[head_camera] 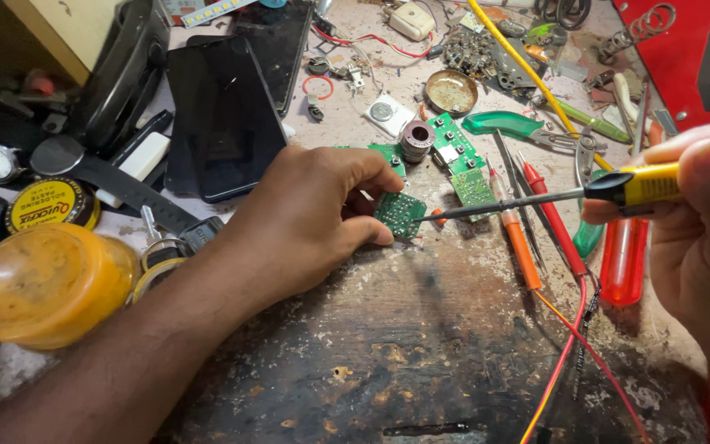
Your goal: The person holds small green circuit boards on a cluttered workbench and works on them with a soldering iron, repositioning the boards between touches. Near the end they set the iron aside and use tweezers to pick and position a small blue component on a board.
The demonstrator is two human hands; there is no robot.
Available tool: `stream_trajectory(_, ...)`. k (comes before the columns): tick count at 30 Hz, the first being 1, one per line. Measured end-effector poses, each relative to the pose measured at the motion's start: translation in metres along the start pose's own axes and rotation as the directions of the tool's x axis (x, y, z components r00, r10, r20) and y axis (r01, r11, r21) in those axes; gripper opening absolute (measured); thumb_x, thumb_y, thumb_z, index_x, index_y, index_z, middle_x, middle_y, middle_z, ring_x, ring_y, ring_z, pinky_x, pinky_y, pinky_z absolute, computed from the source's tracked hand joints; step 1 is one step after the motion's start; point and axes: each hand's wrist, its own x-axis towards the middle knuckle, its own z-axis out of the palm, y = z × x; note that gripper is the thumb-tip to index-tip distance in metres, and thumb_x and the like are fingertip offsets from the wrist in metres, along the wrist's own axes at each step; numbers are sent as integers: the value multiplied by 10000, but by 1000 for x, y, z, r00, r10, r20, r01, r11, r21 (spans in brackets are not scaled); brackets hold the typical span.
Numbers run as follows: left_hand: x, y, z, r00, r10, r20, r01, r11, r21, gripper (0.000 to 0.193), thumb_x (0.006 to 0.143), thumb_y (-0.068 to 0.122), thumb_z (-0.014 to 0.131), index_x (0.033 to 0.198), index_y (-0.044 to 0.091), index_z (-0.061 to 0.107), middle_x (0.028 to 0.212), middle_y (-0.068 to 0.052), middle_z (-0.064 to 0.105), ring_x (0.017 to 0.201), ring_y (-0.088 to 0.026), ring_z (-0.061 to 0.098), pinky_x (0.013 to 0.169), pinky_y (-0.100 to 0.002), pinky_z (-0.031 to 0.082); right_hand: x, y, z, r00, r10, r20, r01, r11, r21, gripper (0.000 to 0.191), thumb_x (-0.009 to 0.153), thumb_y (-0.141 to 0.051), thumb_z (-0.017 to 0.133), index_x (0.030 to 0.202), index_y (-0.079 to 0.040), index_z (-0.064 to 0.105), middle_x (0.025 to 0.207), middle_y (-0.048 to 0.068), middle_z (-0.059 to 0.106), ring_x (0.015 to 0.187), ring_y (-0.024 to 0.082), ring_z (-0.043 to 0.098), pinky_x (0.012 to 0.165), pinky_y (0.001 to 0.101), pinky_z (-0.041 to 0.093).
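Left hand (310,218) pinches the small green circuit board (400,214) steady on the scarred workbench (421,345) while the right hand (700,222), fingers closed around the yellow-handled soldering iron (643,187), apparently touches its tip to the board's edge.

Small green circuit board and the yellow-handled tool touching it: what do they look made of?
Small green circuit board: it looks like rigid laminate with a matte green coating, dotted with shiny spots, probably solder. Yellow-handled tool: glossy yellow handle with a black collar, likely plastic; its slim grey shaft looks like dull metal. The left hand pinches the board and the right hand holds the handle.
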Motion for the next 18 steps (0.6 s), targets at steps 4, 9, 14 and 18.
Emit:
stream_trajectory(4, 0, 1, -1, 1000, -19, 6, 19, 1000, -3, 401, 704, 166, 888, 1069, 88, 741, 821, -54, 788, 731, -127, 771, 672, -315, 606, -2, 3, 2, 1000, -27, -10, 26, 999, -35, 391, 1208, -356, 598, 1093, 14, 545, 911, 149, 637, 774, 265, 720, 790, 412, 670)
stream_trajectory(9, 0, 3, 0, 999, -27, 20, 27, 1000, -5, 400, 698, 178, 897, 1045, 69, 730, 809, -47, 779, 723, -118, 768, 666, -302, 614, -1, 2, 7, 999, -15, -38, 14, 1000, -14, 425, 1161, -397, 658, 1072, 5, 553, 906, 144, 638, 788, 262, 723, 778, 423, 668)
stream_trajectory(14, 1, 3, 1, 1000, -12, 9, 12, 1000, -28, 403, 681, 203, 916, 1006, 53, 730, 813, -44, 783, 740, -104, 775, 673, -272, 633, -1, -1, 9, 999, -9, -45, 8, 1000, -19, 421, 1150, -399, 675, 1067, -6, 551, 915, 137, 634, 795, 256, 720, 774, 419, 669)
stream_trajectory(18, 1, 4, 3, 997, -75, 14, 76, 997, -32, 399, 657, 209, 925, 968, 50, 733, 804, -42, 786, 733, -103, 779, 681, -269, 639, -2, 0, 10, 998, -9, -54, 8, 1000, -17, 416, 1149, -394, 680, 1082, -4, 554, 918, 141, 648, 800, 256, 725, 769, 413, 668)
